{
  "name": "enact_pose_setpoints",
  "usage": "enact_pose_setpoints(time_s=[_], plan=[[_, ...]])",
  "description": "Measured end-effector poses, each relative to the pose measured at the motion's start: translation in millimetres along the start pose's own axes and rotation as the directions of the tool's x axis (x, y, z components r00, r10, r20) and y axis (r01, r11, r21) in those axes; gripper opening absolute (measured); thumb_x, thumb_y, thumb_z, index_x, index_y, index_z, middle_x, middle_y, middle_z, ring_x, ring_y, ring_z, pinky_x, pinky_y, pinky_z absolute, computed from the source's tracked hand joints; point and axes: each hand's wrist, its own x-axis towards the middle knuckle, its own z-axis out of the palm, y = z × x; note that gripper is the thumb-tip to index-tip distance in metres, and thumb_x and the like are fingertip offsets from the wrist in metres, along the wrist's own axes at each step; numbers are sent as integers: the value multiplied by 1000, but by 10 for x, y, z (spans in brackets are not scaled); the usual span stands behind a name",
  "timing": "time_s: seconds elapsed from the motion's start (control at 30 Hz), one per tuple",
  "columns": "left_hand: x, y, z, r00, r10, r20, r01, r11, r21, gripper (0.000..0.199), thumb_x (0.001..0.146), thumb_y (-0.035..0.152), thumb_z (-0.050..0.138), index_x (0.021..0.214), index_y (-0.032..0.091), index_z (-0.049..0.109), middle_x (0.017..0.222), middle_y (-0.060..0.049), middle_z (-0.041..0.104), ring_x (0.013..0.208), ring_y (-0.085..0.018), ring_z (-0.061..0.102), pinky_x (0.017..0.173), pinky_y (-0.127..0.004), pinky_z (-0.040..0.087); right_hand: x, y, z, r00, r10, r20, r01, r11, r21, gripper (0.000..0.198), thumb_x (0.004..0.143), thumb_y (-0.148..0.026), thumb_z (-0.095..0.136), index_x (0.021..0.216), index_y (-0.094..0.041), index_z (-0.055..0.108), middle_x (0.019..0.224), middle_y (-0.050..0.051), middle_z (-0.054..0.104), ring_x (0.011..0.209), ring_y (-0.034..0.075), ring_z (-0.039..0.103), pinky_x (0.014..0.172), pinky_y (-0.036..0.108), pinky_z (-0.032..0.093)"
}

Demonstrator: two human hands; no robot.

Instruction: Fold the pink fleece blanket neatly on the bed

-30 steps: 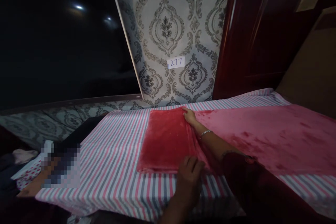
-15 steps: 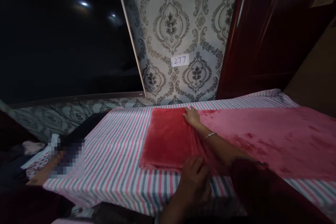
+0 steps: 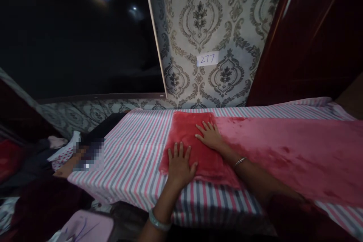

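Note:
A red plush blanket (image 3: 188, 130) lies on the striped cloth, its left part folded into a thick rectangle and the rest stretching flat to the right in a paler pink. Spread across the front left of the folded part is my left hand (image 3: 180, 164), palm down with fingers apart. My right hand (image 3: 211, 136) presses flat on the folded part near its right edge, fingers also spread. A bangle circles each wrist. Nothing is gripped by either hand.
The pink, grey and white striped cloth (image 3: 136, 147) covers the surface under the blanket. Behind stand a large dark screen (image 3: 85, 45), a patterned wall with a paper label (image 3: 207, 58) and a dark red panel (image 3: 300, 53). A person's arm (image 3: 66, 164) and clothes are at left.
My left hand has moved from the front right corner onto the folded part and opened flat. My right hand has slid from the far edge toward me. The view has shifted left.

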Motion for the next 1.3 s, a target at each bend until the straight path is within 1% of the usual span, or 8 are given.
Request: enact_pose_setpoints(time_s=[0.17, 0.3, 0.43, 0.57, 0.67, 0.93, 1.27, 1.3], plan=[[-61, 34, -34, 1000, 7, -20, -9, 998, -63, 64, 89, 47, 59, 147, 21, 50, 160, -17, 36, 149, -40, 26, 117, -67, 19, 8, -17, -6, 1000, 12, 21, -11, 999, -40, 68, 99, -63, 30, 157, -27, 33, 163, 13, 28, 149, 35, 27, 118, 53, 20], [-172, -101, -188, 993, 5, -116, -30, 977, -211, 42, 90, 34, 58, 129, 20, 65, 142, -14, 59, 138, -33, 46, 118, -60, 25, 11, -22, 3, 1000, 8, 29, -6, 998, -65, 67, 100, -61, 30, 157, -27, 33, 163, 13, 28, 149, 34, 26, 119, 55, 19], [-295, -413, -226, 906, -286, -313, 134, 893, -429, 48, 88, 30, 55, 133, 15, 58, 142, -18, 56, 133, -32, 50, 111, -54, 38, 90, 56, 45, 996, 23, 91, -18, 998, -56, 64, 98, -59, 34, 154, -27, 40, 160, 12, 35, 146, 36, 33, 116, 59, 25], [-348, -659, -181, 870, -492, -33, 333, 635, -697, 57, 89, 41, 51, 137, 10, 54, 104, -13, 72, 91, -24, 68, 83, -38, 54, 351, 100, 76, 999, -47, 13, 47, 999, 1, 55, 99, -45, 34, 143, -21, 55, 148, 14, 53, 136, 35, 49, 111, 58, 38], [-341, -680, -188, 865, -495, 84, 407, 592, -696, 61, 87, 45, 51, 138, 11, 54, 82, -6, 71, 75, -22, 65, 74, -34, 52, 607, -25, 60, 965, -244, -92, 248, 968, 42, 54, 93, -25, 37, 144, -12, 53, 150, 16, 50, 137, 30, 48, 115, 46, 38], [-397, -490, -202, 880, -460, 122, 436, 676, -595, 82, 75, 41, 63, 150, 16, 43, 126, -15, 69, 112, -37, 65, 98, -48, 49, 1102, -457, 67, 841, -541, 27, 537, 839, 86, 81, 75, -6, 40, 152, -26, 42, 163, 2, 28, 144, 24, 40, 115, 46, 40], [-471, -511, -137, 902, -419, 101, 363, 612, -703, 84, 70, 36, 66, 150, 21, 44, 135, -13, 64, 117, -37, 62, 104, -51, 46, 1414, -453, 231, 697, -702, 146, 688, 712, 137, 87, 65, -14, 51, 150, -31, 45, 156, 1, 43, 136, 24, 50, 109, 44, 45], [-472, -506, -128, 900, -421, 109, 369, 608, -703, 84, 70, 36, 66, 150, 21, 43, 133, -13, 65, 116, -38, 62, 104, -52, 46, 1402, -470, 242, 714, -689, 122, 678, 724, 124, 83, 66, -16, 50, 147, -32, 50, 152, 1, 48, 134, 24, 53, 107, 43, 47]])
